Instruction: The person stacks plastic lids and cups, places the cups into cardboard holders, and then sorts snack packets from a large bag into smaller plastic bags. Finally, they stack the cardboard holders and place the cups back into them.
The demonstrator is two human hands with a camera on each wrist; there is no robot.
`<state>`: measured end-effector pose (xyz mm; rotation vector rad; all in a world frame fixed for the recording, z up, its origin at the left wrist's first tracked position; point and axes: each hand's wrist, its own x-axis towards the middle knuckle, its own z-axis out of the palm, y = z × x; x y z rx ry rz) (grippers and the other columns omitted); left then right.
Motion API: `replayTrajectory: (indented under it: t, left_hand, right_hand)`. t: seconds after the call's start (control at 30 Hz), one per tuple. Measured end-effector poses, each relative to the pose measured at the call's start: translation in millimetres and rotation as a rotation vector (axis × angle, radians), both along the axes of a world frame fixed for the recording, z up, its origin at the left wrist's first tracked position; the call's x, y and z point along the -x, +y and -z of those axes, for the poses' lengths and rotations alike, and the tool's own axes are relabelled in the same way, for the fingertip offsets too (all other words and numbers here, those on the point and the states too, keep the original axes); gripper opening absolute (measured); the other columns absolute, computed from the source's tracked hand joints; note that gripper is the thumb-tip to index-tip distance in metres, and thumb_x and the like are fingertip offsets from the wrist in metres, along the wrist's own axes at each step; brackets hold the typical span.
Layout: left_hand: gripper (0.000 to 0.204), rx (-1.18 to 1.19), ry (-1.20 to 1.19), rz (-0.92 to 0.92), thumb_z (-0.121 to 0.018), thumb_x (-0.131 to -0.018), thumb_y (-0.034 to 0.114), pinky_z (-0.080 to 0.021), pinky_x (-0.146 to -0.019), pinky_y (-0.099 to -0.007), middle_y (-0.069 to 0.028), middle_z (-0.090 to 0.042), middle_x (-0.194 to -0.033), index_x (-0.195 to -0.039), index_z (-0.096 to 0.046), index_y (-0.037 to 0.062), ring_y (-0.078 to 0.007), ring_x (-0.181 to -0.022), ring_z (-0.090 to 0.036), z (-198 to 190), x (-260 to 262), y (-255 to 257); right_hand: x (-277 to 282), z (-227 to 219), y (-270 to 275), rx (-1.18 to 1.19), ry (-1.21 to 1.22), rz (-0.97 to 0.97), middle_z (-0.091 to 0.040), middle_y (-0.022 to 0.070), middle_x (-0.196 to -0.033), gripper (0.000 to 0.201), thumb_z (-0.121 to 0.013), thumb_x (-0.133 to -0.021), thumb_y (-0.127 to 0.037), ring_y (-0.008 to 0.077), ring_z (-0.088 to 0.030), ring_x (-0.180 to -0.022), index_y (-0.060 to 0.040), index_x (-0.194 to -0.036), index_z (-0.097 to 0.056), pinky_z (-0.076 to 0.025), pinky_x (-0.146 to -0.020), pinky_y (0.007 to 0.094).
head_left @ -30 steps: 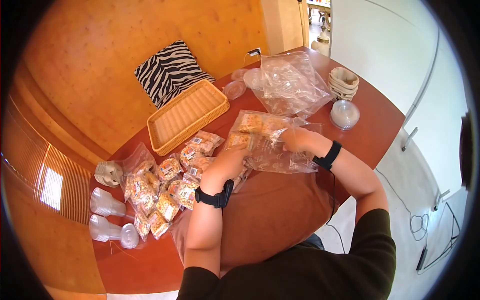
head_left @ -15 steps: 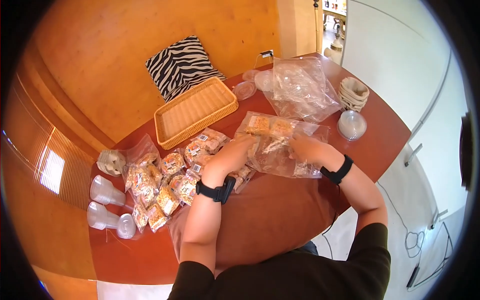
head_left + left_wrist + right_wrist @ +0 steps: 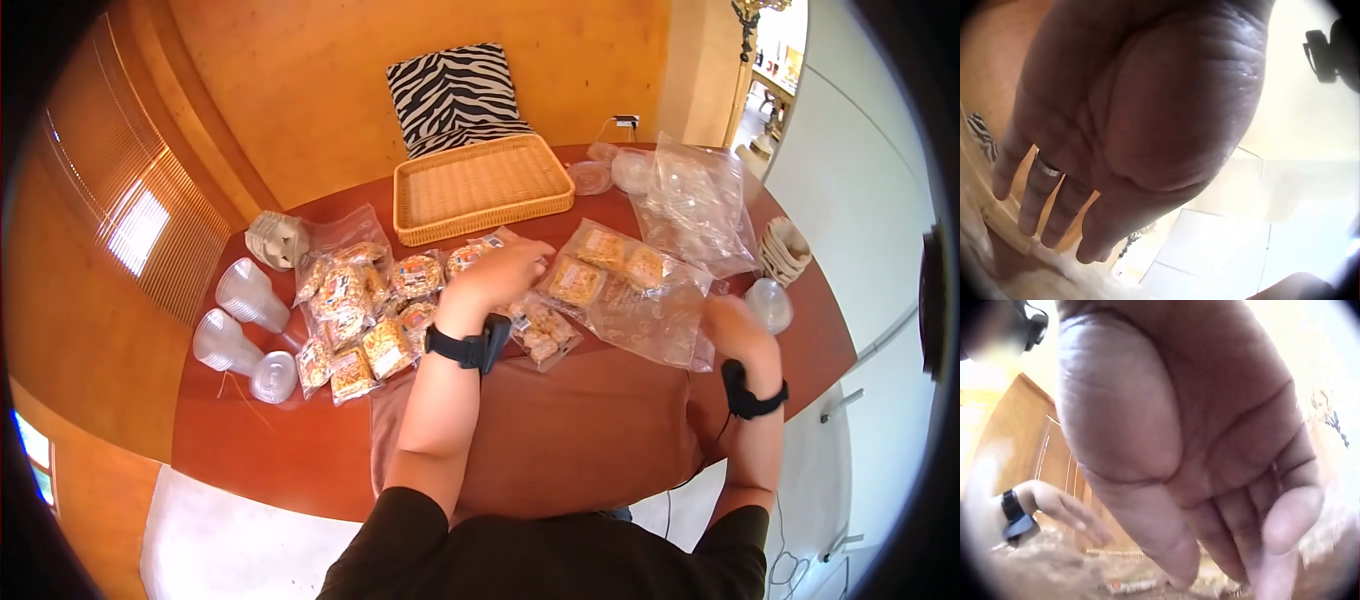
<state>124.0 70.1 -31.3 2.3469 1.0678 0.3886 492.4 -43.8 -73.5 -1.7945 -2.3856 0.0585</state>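
Note:
A large clear plastic bag (image 3: 650,318) lies flat in front of the person, with a few square packs of yellowish crinkly snack (image 3: 577,283) showing at its left end. My left hand (image 3: 500,272) hovers left of the bag over other packs; in the left wrist view its fingers (image 3: 1054,215) are extended and hold nothing. Just at the bag's right edge is my right hand (image 3: 740,328), slightly blurred. The right wrist view shows its fingers loosely bent, nothing between them. A smaller pack (image 3: 543,333) lies below the left hand.
Several snack packs (image 3: 385,345) are heaped at left, some inside another clear bag. Stacked plastic cups (image 3: 225,340) and pulp trays (image 3: 277,240) stand beyond them. A wicker basket (image 3: 485,190) sits at the back; more clear bags (image 3: 695,205) and plastic lids (image 3: 768,306) lie right.
Both hands have come off the bag: the left moved left over the loose packs, the right toward the bag's right edge. The head view has swung so the table sits more squarely.

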Motion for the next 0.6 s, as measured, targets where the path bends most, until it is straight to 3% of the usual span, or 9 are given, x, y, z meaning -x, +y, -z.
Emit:
replayTrajectory:
  t: [0.03,0.07,0.13,0.23,0.3,0.37,0.47,0.6]
  left_hand:
    - [0.038,-0.034,0.0,-0.036,-0.052,-0.084,0.005,-0.043,-0.093,-0.0377,-0.0206,-0.057,-0.122,-0.122,-0.055,0.0037,-0.0337,-0.112,-0.055,-3,17,5]
    - [0.039,-0.066,0.001,-0.066,-0.053,-0.082,0.005,-0.042,-0.096,-0.0368,-0.0202,-0.057,-0.122,-0.122,-0.057,0.0041,-0.033,-0.115,-0.053,-5,32,7]
    - [0.043,0.009,-0.036,-0.388,-0.058,-0.083,0.011,-0.042,-0.097,-0.0364,-0.02,-0.055,-0.126,-0.125,-0.054,0.0034,-0.033,-0.117,-0.052,0,59,13]
    - [0.051,-0.039,0.069,-0.429,-0.062,-0.082,0.017,-0.042,-0.096,-0.0376,-0.0199,-0.055,-0.126,-0.129,-0.049,0.0032,-0.0337,-0.117,-0.052,14,102,22]
    - [0.053,-0.078,0.069,-0.412,-0.064,-0.081,0.018,-0.043,-0.096,-0.0384,-0.0199,-0.055,-0.126,-0.13,-0.048,0.0032,-0.034,-0.117,-0.052,28,127,27]
    - [0.052,-0.123,0.129,-0.449,-0.066,-0.081,0.02,-0.043,-0.094,-0.0375,-0.0189,-0.056,-0.124,-0.127,-0.05,0.0014,-0.0317,-0.113,-0.055,29,142,25]
    - [0.048,-0.105,0.101,-0.557,-0.067,-0.08,0.018,-0.045,-0.092,-0.0368,-0.0181,-0.06,-0.117,-0.123,-0.054,0.0032,-0.0306,-0.109,-0.057,15,157,13]
    - [0.043,-0.462,-0.021,-0.664,-0.066,-0.079,0.015,-0.046,-0.087,-0.0386,-0.0153,-0.064,-0.105,-0.12,-0.057,0.0065,-0.0312,-0.1,-0.059,17,198,6]
  right_hand:
    - [26,-37,-14,0.078,-0.066,0.248,-0.06,0.022,-0.078,0.017,-0.058,-0.078,-0.01,0.0374,-0.06,-0.081,0.0002,-0.091,-0.062,-0.047,-0.066,0.045]
    - [42,-58,-23,-0.036,-0.027,0.234,-0.06,0.0217,-0.078,0.018,-0.058,-0.079,-0.011,0.0378,-0.06,-0.082,0.0003,-0.092,-0.061,-0.047,-0.067,0.0452]
    - [68,-81,-37,-0.265,0.054,0.223,-0.059,0.021,-0.077,0.019,-0.06,-0.08,-0.014,0.0386,-0.059,-0.084,0.0005,-0.093,-0.061,-0.047,-0.07,0.0457]
    - [118,-93,-38,-0.254,0.187,0.033,-0.06,0.0205,-0.083,0.025,-0.061,-0.082,-0.019,0.039,-0.059,-0.087,0.0,-0.099,-0.059,-0.047,-0.073,0.0455]
    - [136,-81,-20,-0.116,0.218,-0.258,-0.061,0.0199,-0.095,0.036,-0.062,-0.083,-0.022,0.038,-0.058,-0.091,-0.0049,-0.115,-0.057,-0.046,-0.077,0.0444]
    - [170,-74,-6,0.089,0.161,-0.226,-0.06,0.0205,-0.094,0.043,-0.065,-0.082,-0.022,0.0381,-0.058,-0.093,-0.0051,-0.12,-0.054,-0.046,-0.08,0.0438]
    - [209,-39,25,0.232,0.162,-0.389,-0.059,0.0201,-0.102,0.05,-0.067,-0.08,-0.023,0.0369,-0.057,-0.098,-0.006,-0.125,-0.051,-0.045,-0.084,0.0428]
    - [248,-12,35,0.092,0.16,-0.529,-0.054,0.0182,-0.115,0.055,-0.069,-0.078,-0.022,0.0351,-0.053,-0.107,-0.0067,-0.127,-0.051,-0.045,-0.089,0.0421]
